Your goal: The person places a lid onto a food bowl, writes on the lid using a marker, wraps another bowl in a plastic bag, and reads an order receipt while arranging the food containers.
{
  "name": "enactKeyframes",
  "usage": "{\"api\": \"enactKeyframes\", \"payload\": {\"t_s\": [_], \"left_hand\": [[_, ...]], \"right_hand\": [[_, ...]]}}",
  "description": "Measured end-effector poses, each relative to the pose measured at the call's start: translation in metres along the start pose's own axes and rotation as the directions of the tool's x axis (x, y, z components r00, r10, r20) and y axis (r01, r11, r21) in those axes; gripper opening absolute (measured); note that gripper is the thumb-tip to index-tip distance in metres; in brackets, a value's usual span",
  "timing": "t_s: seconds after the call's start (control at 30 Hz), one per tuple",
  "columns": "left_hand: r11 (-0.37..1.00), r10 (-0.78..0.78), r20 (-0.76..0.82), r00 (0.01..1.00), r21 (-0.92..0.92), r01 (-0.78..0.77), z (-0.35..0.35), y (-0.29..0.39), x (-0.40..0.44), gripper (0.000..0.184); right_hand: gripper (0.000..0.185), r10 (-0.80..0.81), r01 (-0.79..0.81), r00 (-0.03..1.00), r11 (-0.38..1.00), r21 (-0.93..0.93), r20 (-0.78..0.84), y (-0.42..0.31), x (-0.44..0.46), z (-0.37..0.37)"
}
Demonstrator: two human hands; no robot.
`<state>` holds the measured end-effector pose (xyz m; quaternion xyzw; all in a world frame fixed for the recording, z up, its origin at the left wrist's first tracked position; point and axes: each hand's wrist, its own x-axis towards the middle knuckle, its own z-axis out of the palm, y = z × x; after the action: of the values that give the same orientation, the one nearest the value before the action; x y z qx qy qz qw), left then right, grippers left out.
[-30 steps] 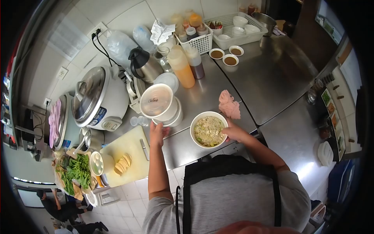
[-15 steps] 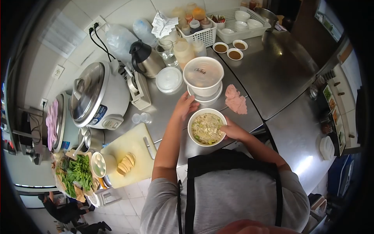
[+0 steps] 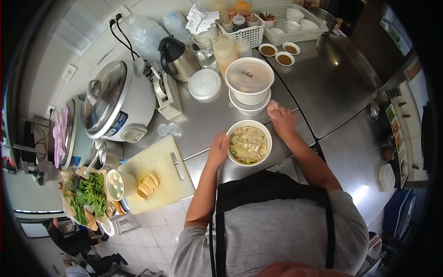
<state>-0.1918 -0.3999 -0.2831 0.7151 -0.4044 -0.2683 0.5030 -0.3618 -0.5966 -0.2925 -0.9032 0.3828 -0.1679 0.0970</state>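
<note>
A white bowl of pale food with green bits (image 3: 249, 144) sits near the counter's front edge. My left hand (image 3: 218, 148) grips its left rim. Beyond the bowl, my right hand (image 3: 282, 120) is closed on the pink cloth (image 3: 273, 107), most of which the hand hides. Just left of that cloth, a lidded white container with black writing (image 3: 249, 81) stands on another lidded container (image 3: 249, 107). A round clear lid (image 3: 205, 85) lies to their left.
A cutting board (image 3: 161, 189) with sliced food, a tub (image 3: 121, 184) and leafy greens (image 3: 93, 193) are at left. Behind stand a rice cooker (image 3: 121, 104), a steel jug (image 3: 180, 60) and bottles (image 3: 225, 51). Three sauce dishes (image 3: 284, 58) sit at the back. People (image 3: 74, 240) are at lower left.
The stacked containers moved right and were let go by my left hand, which now holds the bowl. My right hand left the bowl and took hold of the pink cloth.
</note>
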Motion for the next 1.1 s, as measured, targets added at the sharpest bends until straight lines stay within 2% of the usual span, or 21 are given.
{"api": "enactKeyframes", "payload": {"t_s": [0.03,0.07,0.1,0.13,0.17,0.23,0.3,0.33,0.43,0.47,0.53,0.63,0.67,0.73,0.77,0.8,0.9,0.93,1.03,1.07,1.1], "left_hand": [[0.987,0.084,0.025,0.996,0.133,-0.086,0.000,0.001,0.004,0.027],[0.984,0.081,0.057,0.995,0.154,-0.089,0.001,0.006,0.008,0.027],[0.980,0.079,0.091,0.993,0.174,-0.094,0.003,0.014,0.011,0.027],[0.976,0.074,0.128,0.989,0.194,-0.098,0.006,0.018,0.013,0.027],[0.973,0.088,0.138,0.987,0.199,-0.115,0.011,0.019,0.016,0.027],[0.966,0.119,0.166,0.979,0.210,-0.153,0.023,0.021,0.020,0.026],[0.966,0.084,0.188,0.979,0.227,-0.127,0.031,0.032,0.022,0.026],[0.965,0.067,0.199,0.978,0.238,-0.114,0.034,0.036,0.022,0.026],[0.961,0.109,0.190,0.976,0.232,-0.152,0.037,0.032,0.024,0.026],[0.973,0.054,0.127,0.990,0.218,-0.081,0.037,0.025,0.022,0.026],[0.983,-0.068,-0.004,0.998,0.172,0.068,0.037,0.010,0.016,0.026],[0.998,-0.052,-0.107,0.993,0.018,0.054,0.026,0.012,0.006,0.024],[0.976,-0.191,-0.063,0.979,-0.119,0.183,0.022,0.017,0.003,0.023],[0.829,-0.432,0.074,0.899,-0.358,0.428,0.015,0.030,-0.004,0.024],[0.819,-0.439,0.044,0.898,-0.390,0.420,0.016,0.034,-0.007,0.024],[0.810,-0.445,0.014,0.896,-0.421,0.409,0.019,0.038,-0.009,0.026],[0.804,-0.458,-0.090,0.884,-0.466,0.369,0.026,0.040,-0.018,0.028],[0.807,-0.458,-0.129,0.880,-0.475,0.351,0.029,0.040,-0.021,0.029],[0.637,-0.574,-0.012,0.819,-0.635,0.437,0.045,0.043,-0.036,0.032],[0.613,-0.541,0.013,0.841,-0.679,0.405,0.049,0.045,-0.042,0.031],[0.607,-0.538,-0.003,0.843,-0.695,0.385,0.052,0.046,-0.046,0.032]], "right_hand": [[0.026,-0.025,0.022,0.997,0.999,0.041,0.076,0.002,-0.002,-0.001],[0.024,0.040,-0.084,0.986,0.958,0.273,0.163,0.001,-0.002,-0.008],[0.021,0.084,-0.203,0.962,0.855,0.477,0.260,-0.002,0.001,-0.022],[0.019,0.061,-0.240,0.949,0.776,0.584,0.310,-0.008,0.003,-0.036],[0.017,0.038,-0.287,0.932,0.682,0.673,0.359,-0.013,0.006,-0.050],[0.014,-0.089,-0.206,0.936,0.644,0.737,0.340,-0.034,0.014,-0.068],[0.016,-0.386,0.258,0.910,0.816,0.517,0.154,-0.046,0.023,-0.061],[0.018,-0.537,0.474,0.837,0.808,0.350,0.105,-0.047,0.026,-0.059],[0.023,-0.309,0.288,0.841,0.951,0.116,0.444,-0.045,0.027,-0.075],[0.023,-0.219,0.175,0.783,0.976,0.132,0.582,-0.040,0.028,-0.086],[0.023,-0.060,-0.048,0.573,0.993,0.107,0.817,-0.015,0.024,-0.109],[0.028,-0.183,-0.118,0.814,0.877,0.466,0.551,0.039,0.004,-0.087],[0.031,-0.031,-0.346,0.756,0.829,0.440,0.654,0.031,0.003,-0.089],[0.034,-0.064,-0.486,0.791,0.540,0.688,0.609,0.017,-0.004,-0.070],[0.035,-0.070,-0.525,0.810,0.357,0.773,0.583,0.008,-0.010,-0.057],[0.036,-0.059,-0.406,0.880,0.421,0.811,0.471,-0.003,-0.020,-0.042],[0.033,0.067,-0.389,0.914,0.424,0.818,0.400,-0.017,-0.046,-0.027],[0.032,0.048,-0.375,0.912,0.500,0.781,0.407,-0.018,-0.056,-0.027],[0.034,-0.003,-0.450,0.876,0.355,0.819,0.483,-0.029,-0.072,-0.012],[0.036,0.049,-0.462,0.877,0.358,0.811,0.478,-0.038,-0.073,-0.016],[0.036,0.030,-0.514,0.841,0.351,0.783,0.540,-0.041,-0.070,-0.020]]}}
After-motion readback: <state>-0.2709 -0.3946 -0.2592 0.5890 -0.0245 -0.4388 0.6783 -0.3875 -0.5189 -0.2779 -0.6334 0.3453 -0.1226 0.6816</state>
